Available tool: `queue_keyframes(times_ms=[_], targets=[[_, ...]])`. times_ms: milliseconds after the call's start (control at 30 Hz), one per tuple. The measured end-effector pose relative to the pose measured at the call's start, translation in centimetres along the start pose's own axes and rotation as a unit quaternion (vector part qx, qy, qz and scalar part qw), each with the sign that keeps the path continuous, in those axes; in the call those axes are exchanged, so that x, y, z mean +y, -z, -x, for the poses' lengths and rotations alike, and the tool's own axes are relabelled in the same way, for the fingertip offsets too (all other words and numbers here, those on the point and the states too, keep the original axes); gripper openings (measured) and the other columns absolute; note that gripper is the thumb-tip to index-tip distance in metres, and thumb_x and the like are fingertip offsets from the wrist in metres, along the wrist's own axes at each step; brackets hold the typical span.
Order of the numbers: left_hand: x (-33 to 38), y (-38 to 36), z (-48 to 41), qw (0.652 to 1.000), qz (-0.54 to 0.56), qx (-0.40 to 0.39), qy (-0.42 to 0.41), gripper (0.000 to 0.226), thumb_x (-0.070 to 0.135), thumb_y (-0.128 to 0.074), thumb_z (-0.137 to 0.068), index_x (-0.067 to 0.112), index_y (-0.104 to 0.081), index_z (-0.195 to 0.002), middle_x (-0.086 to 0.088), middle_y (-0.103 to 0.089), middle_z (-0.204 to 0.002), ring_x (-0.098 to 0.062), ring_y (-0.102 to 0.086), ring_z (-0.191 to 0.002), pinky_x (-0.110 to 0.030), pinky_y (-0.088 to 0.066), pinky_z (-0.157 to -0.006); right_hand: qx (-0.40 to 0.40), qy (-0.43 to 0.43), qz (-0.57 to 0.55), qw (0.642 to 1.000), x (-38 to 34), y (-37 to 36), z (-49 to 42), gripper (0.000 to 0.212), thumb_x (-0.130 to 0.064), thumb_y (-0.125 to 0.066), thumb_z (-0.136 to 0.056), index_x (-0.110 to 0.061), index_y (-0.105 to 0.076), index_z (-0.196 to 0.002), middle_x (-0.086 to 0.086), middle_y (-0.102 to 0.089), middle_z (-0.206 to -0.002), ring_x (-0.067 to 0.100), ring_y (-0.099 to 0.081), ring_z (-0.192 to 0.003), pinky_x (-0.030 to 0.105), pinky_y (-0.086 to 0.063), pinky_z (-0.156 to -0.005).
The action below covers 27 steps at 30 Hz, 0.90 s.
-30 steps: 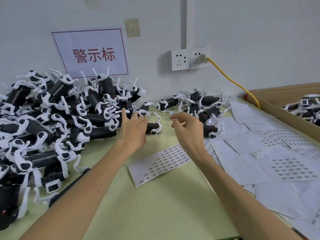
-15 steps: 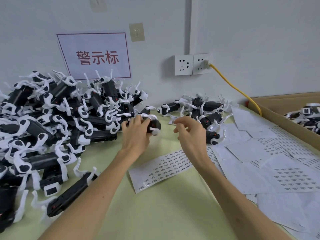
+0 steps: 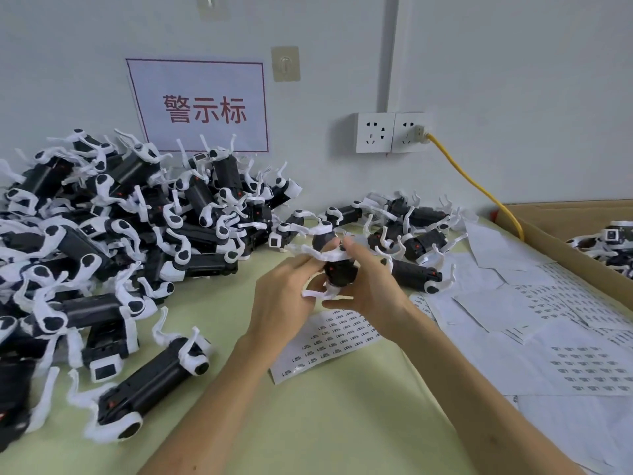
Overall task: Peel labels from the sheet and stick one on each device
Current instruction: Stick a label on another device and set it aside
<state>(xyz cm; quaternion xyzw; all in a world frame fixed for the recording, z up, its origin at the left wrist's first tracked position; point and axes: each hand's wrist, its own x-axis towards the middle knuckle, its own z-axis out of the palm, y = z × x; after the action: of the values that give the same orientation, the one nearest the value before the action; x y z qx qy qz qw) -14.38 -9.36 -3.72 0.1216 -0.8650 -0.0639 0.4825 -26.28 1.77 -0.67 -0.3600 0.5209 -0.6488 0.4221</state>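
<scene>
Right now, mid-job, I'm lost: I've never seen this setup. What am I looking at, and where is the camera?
No machine here: these are a person's two bare hands, seen from a camera worn on the head, looking down. The left hand and right hand both grip one black-and-white device above the green table. Under them lies a label sheet. A big pile of devices sits left, a smaller group behind, loose sheets and a cardboard box right.

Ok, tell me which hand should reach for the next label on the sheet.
Right, probably. The left hand holds the device from its side and could carry it alone; the right hand only pinches it, and the label sheet lies right beside its wrist.
</scene>
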Motion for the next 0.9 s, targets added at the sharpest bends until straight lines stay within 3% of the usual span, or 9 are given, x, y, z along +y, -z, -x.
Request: queue_keyframes(times_ms=[200, 267, 333, 400, 467, 533, 667, 800, 900], targets=[[-0.3, 0.1, 0.4, 0.999, 0.019, 0.0, 0.028, 0.074, -0.015, -0.061, -0.078, 0.019, -0.058, -0.144, 0.006, -0.069, -0.11, -0.015, -0.055, -0.073, -0.034, -0.05, -0.054, 0.069, 0.038, -0.034, 0.996, 0.2, -0.7, -0.2, 0.065, -0.038, -0.063, -0.099, -0.005, -0.038, -0.15, 0.006, -0.064, -0.102, 0.02, -0.069, -0.096, 0.051, -0.056, -0.098], [-0.5, 0.0, 0.4, 0.996, 0.05, 0.019, 0.075, 0.065, -0.022, -0.051, -0.08, 0.011, -0.064, -0.135, 0.005, -0.066, -0.099, -0.012, -0.051, -0.07, -0.034, -0.051, -0.06, 0.09, 0.051, -0.055, 0.993, 0.3, -0.5, -0.3, 0.062, -0.032, -0.063, -0.1, -0.006, -0.037, -0.149, 0.007, -0.067, -0.102, 0.023, -0.071, -0.103, 0.051, -0.056, -0.098], [-0.6, 0.0, 0.2, 0.989, 0.087, 0.035, 0.113, 0.054, -0.02, -0.044, -0.086, 0.01, -0.069, -0.124, 0.004, -0.07, -0.108, -0.015, -0.059, -0.074, -0.033, -0.052, -0.068, 0.115, 0.068, -0.06, 0.989, 0.3, -0.1, -0.5, 0.05, -0.031, -0.067, -0.098, -0.016, -0.04, -0.137, 0.005, -0.07, -0.097, 0.024, -0.073, -0.104, 0.045, -0.059, -0.092], [-0.6, 0.0, 0.1, 0.98, 0.12, 0.053, 0.152, 0.046, -0.017, -0.044, -0.089, 0.014, -0.071, -0.111, 0.006, -0.07, -0.106, -0.013, -0.064, -0.08, -0.025, -0.049, -0.069, 0.154, 0.079, -0.063, 0.983, 0.3, 0.2, -0.5, 0.061, -0.032, -0.074, -0.091, -0.027, -0.037, -0.139, 0.002, -0.072, -0.097, 0.021, -0.074, -0.101, 0.045, -0.057, -0.096], [-0.5, 0.0, 0.0, 0.96, 0.166, 0.062, 0.215, 0.037, -0.009, -0.048, -0.093, 0.019, -0.072, -0.099, 0.008, -0.071, -0.09, -0.008, -0.064, -0.078, -0.02, -0.047, -0.066, 0.186, 0.106, -0.039, 0.976, 0.2, 0.3, -0.4, 0.086, -0.038, -0.078, -0.079, -0.028, -0.034, -0.153, -0.004, -0.07, -0.095, 0.013, -0.071, -0.093, 0.042, -0.053, -0.1], [-0.3, 0.0, -0.2, 0.938, 0.209, 0.074, 0.268, 0.033, -0.002, -0.051, -0.096, 0.024, -0.07, -0.093, 0.007, -0.069, -0.079, -0.012, -0.061, -0.069, -0.023, -0.05, -0.062, 0.192, 0.144, -0.005, 0.971, 0.3, 0.3, -0.4, 0.095, -0.04, -0.075, -0.074, -0.033, -0.029, -0.156, -0.008, -0.07, -0.089, 0.007, -0.065, -0.079, 0.031, -0.052, -0.09], [-0.5, 0.5, -0.5, 0.906, 0.254, 0.107, 0.321, 0.022, 0.006, -0.051, -0.1, 0.021, -0.067, -0.098, 0.002, -0.069, -0.083, -0.023, -0.061, -0.068, -0.017, -0.045, -0.057, 0.175, 0.183, 0.025, 0.967, 0.3, -0.2, -0.2, 0.094, -0.037, -0.074, -0.076, -0.035, -0.026, -0.157, -0.013, -0.071, -0.08, 0.004, -0.064, -0.074, 0.016, -0.052, -0.072], [-1.1, 1.2, -0.7, 0.872, 0.308, 0.102, 0.366, 0.015, 0.02, -0.052, -0.1, 0.02, -0.066, -0.103, 0.0, -0.07, -0.092, -0.012, -0.063, -0.065, -0.025, -0.047, -0.062, 0.152, 0.195, 0.047, 0.968, 0.4, -0.6, 0.0, 0.088, -0.03, -0.072, -0.08, -0.031, -0.028, -0.156, -0.022, -0.073, -0.081, -0.013, -0.064, -0.079, 0.012, -0.052, -0.068], [-1.6, 1.9, -1.2, 0.789, 0.461, 0.04, 0.405, 0.025, 0.034, -0.05, -0.102, 0.02, -0.067, -0.113, -0.006, -0.076, -0.104, -0.019, -0.07, -0.074, -0.031, -0.051, -0.067, 0.127, 0.191, 0.057, 0.972, 0.3, -0.5, 0.2, 0.082, -0.031, -0.067, -0.078, -0.032, -0.035, -0.152, -0.013, -0.075, -0.08, 0.002, -0.068, -0.08, 0.021, -0.055, -0.066]])
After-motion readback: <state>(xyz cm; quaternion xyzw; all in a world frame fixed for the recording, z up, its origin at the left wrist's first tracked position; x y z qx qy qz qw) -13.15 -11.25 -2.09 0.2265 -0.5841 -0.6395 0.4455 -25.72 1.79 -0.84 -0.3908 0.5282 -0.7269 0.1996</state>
